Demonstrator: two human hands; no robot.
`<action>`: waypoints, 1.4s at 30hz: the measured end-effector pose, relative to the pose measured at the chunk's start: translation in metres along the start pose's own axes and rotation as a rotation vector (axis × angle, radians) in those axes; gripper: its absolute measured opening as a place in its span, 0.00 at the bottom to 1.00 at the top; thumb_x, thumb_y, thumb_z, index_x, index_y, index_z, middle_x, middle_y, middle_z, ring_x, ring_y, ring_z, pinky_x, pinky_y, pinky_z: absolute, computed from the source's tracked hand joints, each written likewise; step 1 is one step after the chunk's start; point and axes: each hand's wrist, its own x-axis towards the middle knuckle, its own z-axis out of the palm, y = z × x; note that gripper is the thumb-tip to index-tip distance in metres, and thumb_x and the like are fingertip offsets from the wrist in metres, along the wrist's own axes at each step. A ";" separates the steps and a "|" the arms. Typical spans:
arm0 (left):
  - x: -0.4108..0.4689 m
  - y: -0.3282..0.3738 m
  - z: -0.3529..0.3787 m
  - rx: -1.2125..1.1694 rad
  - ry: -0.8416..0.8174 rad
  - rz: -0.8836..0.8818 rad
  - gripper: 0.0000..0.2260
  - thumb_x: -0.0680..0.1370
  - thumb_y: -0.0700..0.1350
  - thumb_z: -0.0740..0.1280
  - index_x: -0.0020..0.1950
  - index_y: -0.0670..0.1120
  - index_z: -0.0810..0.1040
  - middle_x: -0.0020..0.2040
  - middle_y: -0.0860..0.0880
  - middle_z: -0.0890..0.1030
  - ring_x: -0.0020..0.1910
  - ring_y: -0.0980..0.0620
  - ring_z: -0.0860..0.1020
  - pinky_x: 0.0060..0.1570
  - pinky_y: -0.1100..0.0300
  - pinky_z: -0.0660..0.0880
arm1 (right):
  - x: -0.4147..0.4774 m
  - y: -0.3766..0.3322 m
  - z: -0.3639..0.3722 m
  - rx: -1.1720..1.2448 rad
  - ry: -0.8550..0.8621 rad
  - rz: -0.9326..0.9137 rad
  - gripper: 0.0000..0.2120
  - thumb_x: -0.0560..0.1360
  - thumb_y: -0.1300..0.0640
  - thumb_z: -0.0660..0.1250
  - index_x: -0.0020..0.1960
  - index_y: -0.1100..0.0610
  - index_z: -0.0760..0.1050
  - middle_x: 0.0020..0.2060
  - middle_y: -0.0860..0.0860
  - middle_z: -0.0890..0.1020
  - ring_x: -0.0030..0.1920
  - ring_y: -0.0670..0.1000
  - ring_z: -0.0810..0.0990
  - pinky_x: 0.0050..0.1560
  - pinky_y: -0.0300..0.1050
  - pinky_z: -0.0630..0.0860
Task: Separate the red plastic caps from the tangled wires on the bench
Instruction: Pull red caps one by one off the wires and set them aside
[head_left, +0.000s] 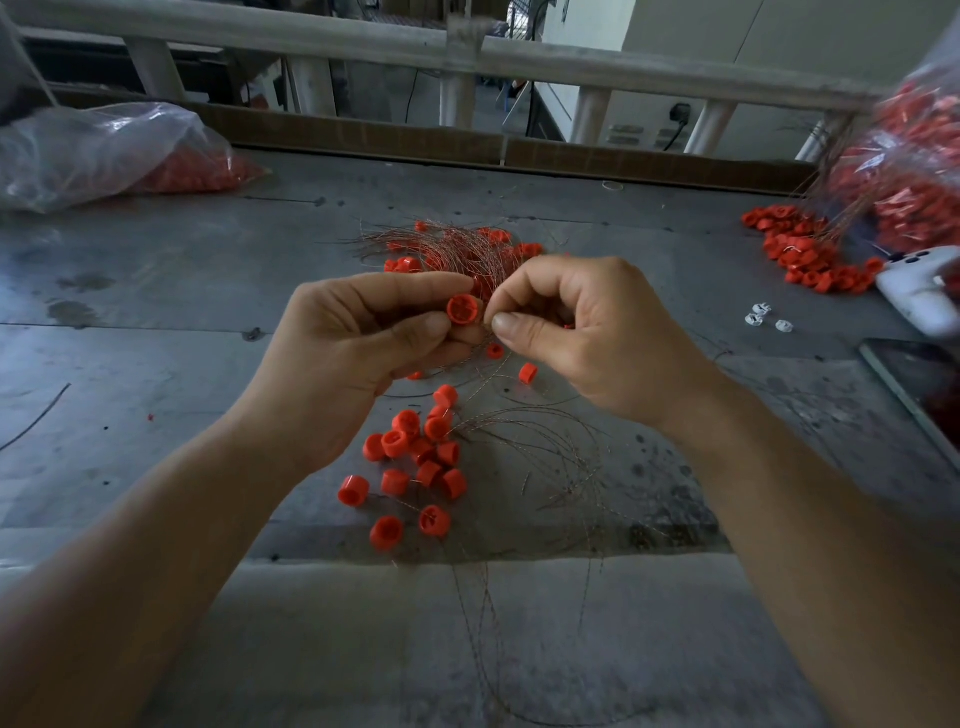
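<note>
Head view: cap (462, 310) opens toward camera.

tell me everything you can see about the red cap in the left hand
The cap is small, round, bright red plastic, its open end facing the camera and showing cross-shaped ribs inside. The left hand pinches it between thumb and forefinger above the bench. The right hand pinches a thin wire beside its rim.
</note>
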 end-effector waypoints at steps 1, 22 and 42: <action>0.000 0.000 0.000 0.000 0.004 -0.002 0.12 0.65 0.39 0.66 0.44 0.49 0.84 0.41 0.48 0.85 0.43 0.50 0.83 0.43 0.65 0.78 | 0.000 0.000 0.000 -0.003 -0.002 -0.006 0.12 0.73 0.63 0.67 0.38 0.47 0.73 0.32 0.43 0.76 0.34 0.40 0.75 0.36 0.30 0.72; 0.000 0.002 0.000 -0.012 -0.021 0.018 0.12 0.65 0.38 0.65 0.42 0.50 0.85 0.41 0.49 0.85 0.42 0.51 0.83 0.42 0.65 0.78 | 0.001 -0.001 -0.001 0.038 0.004 0.031 0.10 0.72 0.63 0.67 0.37 0.50 0.75 0.30 0.42 0.76 0.32 0.38 0.74 0.35 0.30 0.71; -0.001 0.002 -0.001 -0.067 -0.077 0.012 0.10 0.65 0.40 0.67 0.42 0.48 0.85 0.40 0.48 0.85 0.40 0.52 0.83 0.40 0.65 0.78 | 0.000 -0.002 -0.001 0.037 -0.003 0.039 0.08 0.73 0.63 0.67 0.38 0.51 0.75 0.31 0.48 0.78 0.32 0.44 0.75 0.34 0.35 0.73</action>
